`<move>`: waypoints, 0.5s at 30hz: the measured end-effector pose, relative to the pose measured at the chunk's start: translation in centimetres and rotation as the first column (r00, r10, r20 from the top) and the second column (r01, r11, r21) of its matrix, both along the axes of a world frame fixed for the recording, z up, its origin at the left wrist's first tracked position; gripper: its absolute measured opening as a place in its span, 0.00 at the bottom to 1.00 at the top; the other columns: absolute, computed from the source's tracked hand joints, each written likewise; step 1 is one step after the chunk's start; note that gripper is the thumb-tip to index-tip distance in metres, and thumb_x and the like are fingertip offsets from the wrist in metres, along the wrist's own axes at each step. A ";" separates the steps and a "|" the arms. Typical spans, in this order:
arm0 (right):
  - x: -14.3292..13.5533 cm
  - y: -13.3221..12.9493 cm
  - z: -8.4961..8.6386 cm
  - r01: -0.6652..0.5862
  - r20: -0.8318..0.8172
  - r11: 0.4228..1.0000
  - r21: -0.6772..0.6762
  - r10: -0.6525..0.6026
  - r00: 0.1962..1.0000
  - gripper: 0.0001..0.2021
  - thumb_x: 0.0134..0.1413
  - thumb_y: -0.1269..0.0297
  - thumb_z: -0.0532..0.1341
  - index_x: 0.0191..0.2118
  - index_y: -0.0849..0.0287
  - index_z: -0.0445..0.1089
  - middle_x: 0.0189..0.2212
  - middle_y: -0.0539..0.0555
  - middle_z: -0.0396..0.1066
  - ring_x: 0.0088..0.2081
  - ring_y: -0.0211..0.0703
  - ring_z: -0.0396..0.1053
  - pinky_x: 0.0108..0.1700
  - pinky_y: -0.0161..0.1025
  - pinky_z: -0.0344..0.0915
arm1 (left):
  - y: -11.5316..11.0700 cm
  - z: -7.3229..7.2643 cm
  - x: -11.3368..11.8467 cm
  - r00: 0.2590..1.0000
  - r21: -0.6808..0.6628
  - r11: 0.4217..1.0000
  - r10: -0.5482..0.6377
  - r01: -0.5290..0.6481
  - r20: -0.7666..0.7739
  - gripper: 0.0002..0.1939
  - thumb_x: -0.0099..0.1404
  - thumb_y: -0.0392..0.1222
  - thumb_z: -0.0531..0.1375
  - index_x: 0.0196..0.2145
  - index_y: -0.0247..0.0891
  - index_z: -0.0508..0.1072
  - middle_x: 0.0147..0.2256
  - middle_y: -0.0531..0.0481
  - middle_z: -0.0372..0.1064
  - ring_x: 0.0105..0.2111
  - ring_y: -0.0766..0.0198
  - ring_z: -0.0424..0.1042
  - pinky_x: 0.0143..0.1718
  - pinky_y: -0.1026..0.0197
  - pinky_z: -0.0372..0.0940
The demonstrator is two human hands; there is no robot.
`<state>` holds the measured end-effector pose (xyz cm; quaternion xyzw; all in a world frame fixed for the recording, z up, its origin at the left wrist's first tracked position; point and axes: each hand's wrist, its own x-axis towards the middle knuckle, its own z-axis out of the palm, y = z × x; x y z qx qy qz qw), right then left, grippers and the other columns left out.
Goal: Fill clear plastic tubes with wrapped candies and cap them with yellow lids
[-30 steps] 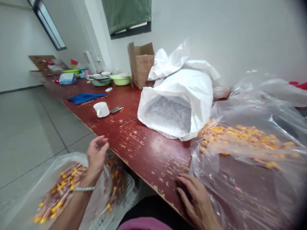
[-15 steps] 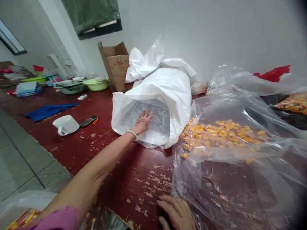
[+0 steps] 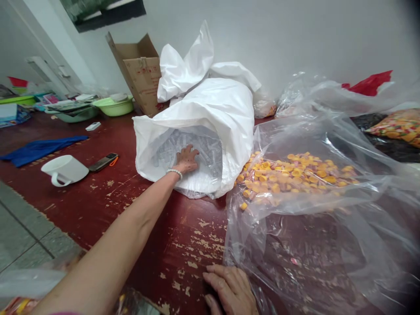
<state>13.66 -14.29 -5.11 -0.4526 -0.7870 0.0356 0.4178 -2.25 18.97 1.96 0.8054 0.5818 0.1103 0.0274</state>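
- The left hand (image 3: 187, 160) is inside the mouth of the white sack (image 3: 226, 105), its fingers apart and bent; nothing shows clamped between them.
- The clear tubes (image 3: 206, 148) lie just beyond those fingertips and to both sides of them, heaped loosely within the sack. Whether the fingers touch any, I cannot tell.
- The tubes look light and slippery, so a gentle gather from below probably serves better than a hard pinch from above.
- The sack's lower lip runs under the wrist, near the bracelet (image 3: 175, 172); a slightly raised wrist should avoid dragging that soft edge along.
- Tubes closest to the fingertips are likely the easiest; pushing deeper risks stirring the heap and spilling some onto the table (image 3: 157, 218).
- The right hand (image 3: 231, 288) rests on the table, well nearer the body than the left fingers. Its fingers lie almost together, the thumb apart, with no object visible in its grasp.
- If the sack slides or sags, that free hand could steady its rim.
- Just right of the right hand lies the clear plastic sheet (image 3: 246, 238), and beyond its fingers the yellow caps (image 3: 295, 175); a careless sleeve or elbow might pull at them.
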 end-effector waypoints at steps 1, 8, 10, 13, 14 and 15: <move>0.1 -0.1 0.1 -0.015 0.017 0.999 -0.030 0.015 1.000 0.14 0.52 0.71 0.58 0.45 0.55 0.68 0.39 0.52 0.75 0.38 0.40 0.73 0.40 0.37 0.69 | -0.8 0.0 -0.2 1.000 0.016 1.000 0.006 -0.006 0.010 0.24 0.56 0.29 0.55 0.51 0.35 0.67 0.60 0.40 0.49 0.56 0.43 0.53 0.54 0.39 0.51; 1.2 -0.8 1.0 -0.083 0.088 0.985 -0.152 0.097 0.991 0.13 0.60 0.63 0.54 0.49 0.55 0.66 0.45 0.57 0.72 0.45 0.48 0.70 0.46 0.48 0.68 | -6.3 -1.6 -1.2 0.995 0.016 1.000 0.023 -0.024 0.094 0.19 0.61 0.33 0.54 0.49 0.38 0.70 0.61 0.45 0.49 0.53 0.54 0.59 0.52 0.51 0.54; 1.3 -0.3 0.7 -0.145 0.092 0.971 -0.190 0.164 0.982 0.14 0.60 0.59 0.54 0.48 0.54 0.67 0.46 0.56 0.71 0.45 0.50 0.70 0.47 0.50 0.67 | -7.4 -3.2 -1.2 0.986 0.035 0.999 0.026 -0.032 0.163 0.18 0.62 0.35 0.52 0.49 0.34 0.70 0.61 0.45 0.47 0.54 0.51 0.56 0.48 0.52 0.54; 1.6 0.1 -0.2 -0.180 0.052 0.955 -0.235 0.197 0.979 0.15 0.58 0.55 0.55 0.48 0.53 0.68 0.45 0.55 0.71 0.45 0.51 0.70 0.49 0.53 0.66 | -9.8 -4.9 -0.6 0.972 0.037 0.996 0.066 -0.076 0.224 0.17 0.61 0.36 0.55 0.48 0.40 0.71 0.58 0.47 0.54 0.52 0.50 0.56 0.46 0.52 0.53; 1.9 0.2 -0.6 -0.167 0.039 0.954 -0.249 0.182 0.982 0.15 0.58 0.55 0.55 0.48 0.52 0.69 0.46 0.54 0.71 0.45 0.52 0.70 0.50 0.54 0.66 | -10.9 -5.2 -0.2 0.966 0.050 0.994 0.082 -0.097 0.245 0.17 0.61 0.37 0.55 0.47 0.40 0.71 0.56 0.45 0.56 0.52 0.49 0.57 0.45 0.51 0.54; 2.2 0.2 -1.0 -0.151 0.032 0.954 -0.261 0.165 0.986 0.15 0.57 0.54 0.56 0.48 0.52 0.69 0.46 0.54 0.71 0.45 0.53 0.70 0.51 0.55 0.65 | -11.9 -5.3 0.1 0.961 0.056 0.993 0.089 -0.107 0.261 0.16 0.61 0.38 0.56 0.47 0.40 0.71 0.54 0.44 0.58 0.51 0.49 0.57 0.45 0.50 0.54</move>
